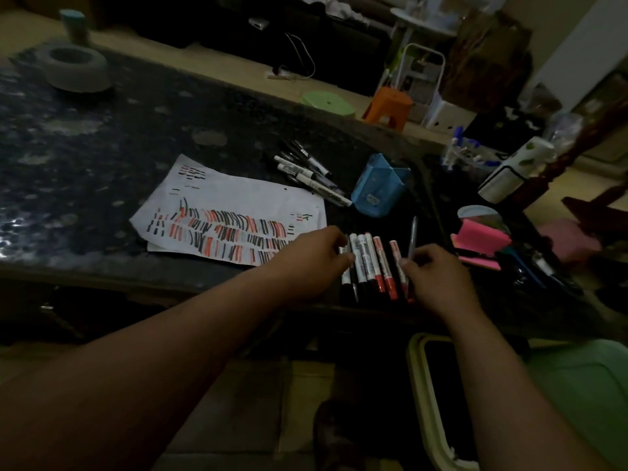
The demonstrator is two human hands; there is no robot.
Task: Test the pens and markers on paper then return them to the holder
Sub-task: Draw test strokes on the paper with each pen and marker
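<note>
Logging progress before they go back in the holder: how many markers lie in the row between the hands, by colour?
Red markers: 3
Black markers: 3 clear; the left hand may hide another
Total: 6 clear

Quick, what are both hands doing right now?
Left hand: pinches a black marker.
Right hand: curled by a red marker; grip cannot be told.
</note>
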